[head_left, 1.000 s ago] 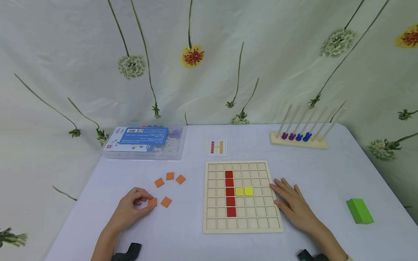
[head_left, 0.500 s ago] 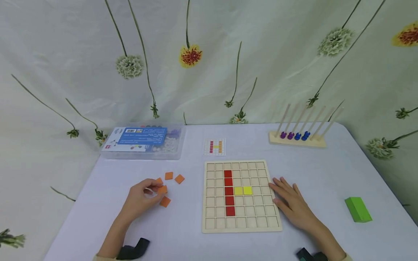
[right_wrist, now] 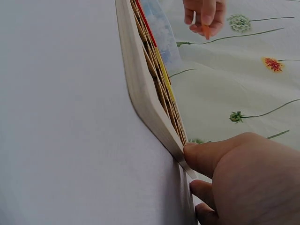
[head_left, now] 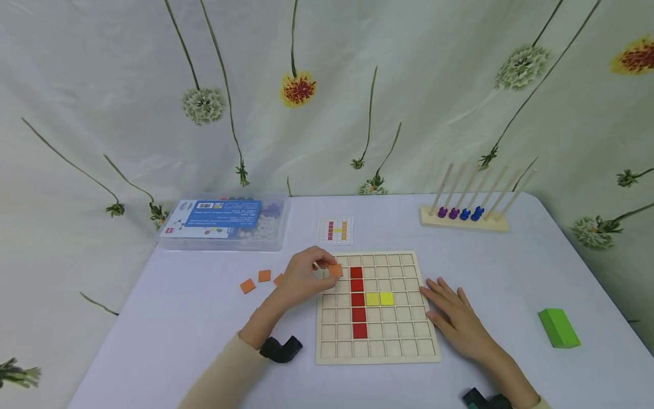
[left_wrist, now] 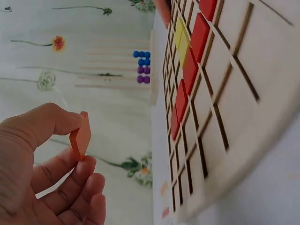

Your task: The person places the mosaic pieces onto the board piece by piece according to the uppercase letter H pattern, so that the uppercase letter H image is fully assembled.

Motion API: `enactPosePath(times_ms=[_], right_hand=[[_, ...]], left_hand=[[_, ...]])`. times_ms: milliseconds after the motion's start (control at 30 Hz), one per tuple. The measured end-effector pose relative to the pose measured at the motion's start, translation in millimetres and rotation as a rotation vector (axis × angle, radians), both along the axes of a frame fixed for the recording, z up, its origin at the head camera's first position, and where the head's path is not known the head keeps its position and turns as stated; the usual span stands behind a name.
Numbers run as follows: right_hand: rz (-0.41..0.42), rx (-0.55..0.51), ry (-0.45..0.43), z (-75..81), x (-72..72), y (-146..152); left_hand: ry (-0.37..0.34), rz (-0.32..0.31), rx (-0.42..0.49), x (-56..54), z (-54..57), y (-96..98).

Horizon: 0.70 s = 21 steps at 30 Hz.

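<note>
My left hand [head_left: 304,276] pinches an orange square tile [left_wrist: 82,137] between thumb and fingertips. It holds the tile above the upper left of the wooden grid board [head_left: 378,359], apart from the board in the left wrist view. On the board, a column of red tiles [head_left: 359,314] fills several cells, and two yellow tiles [head_left: 386,299] lie side by side to its right. Along the board's right edge rests my right hand [head_left: 460,324], fingers extended, its thumb touching the rim in the right wrist view. Loose orange tiles [head_left: 247,286] lie left of the board, one partly behind my left hand.
Behind the board lies a small pattern card [head_left: 335,230] with red, yellow and orange bars. A clear plastic case [head_left: 222,243] stands back left. A wooden peg stand [head_left: 465,220] with purple and blue beads is back right, and a green block [head_left: 560,328] lies far right.
My left hand has carried the orange tile up from the loose tiles and rightward over the board. My right hand has stayed at the board's edge.
</note>
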State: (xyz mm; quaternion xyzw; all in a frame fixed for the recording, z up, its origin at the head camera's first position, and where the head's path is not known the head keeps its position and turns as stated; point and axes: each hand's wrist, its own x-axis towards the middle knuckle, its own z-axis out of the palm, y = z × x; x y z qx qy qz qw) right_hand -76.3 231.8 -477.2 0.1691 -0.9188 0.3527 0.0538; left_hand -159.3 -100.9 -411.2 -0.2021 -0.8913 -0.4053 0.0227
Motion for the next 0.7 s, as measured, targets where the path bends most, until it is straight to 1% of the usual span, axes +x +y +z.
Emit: enactPosePath(times_ms=[133,267,367,533,700], right_hand=[[0.002,0.000,0.009,-0.2,0.0,-0.4],[0.004,-0.005,0.005,-0.7,0.1,-0.1],[0.006,-0.006,0.001,-1.1,0.0,-0.1],[0.005,-0.001,0.005,-1.0,0.0,-0.4],[0.008,0.000,0.008,-0.8,-0.2,-0.3]], left_hand=[[0.028,-0.061,-0.060,-13.2,1.7,38.6],[-0.006,-0.121,-0.136,-22.5,2.2,72.2],[-0.030,-0.148,-0.191,-28.7,0.4,92.5],[-0.050,-0.149,-0.274,-36.9,-5.8,114.5],[-0.061,-0.146,-0.334,-39.5,-11.0,125.0]])
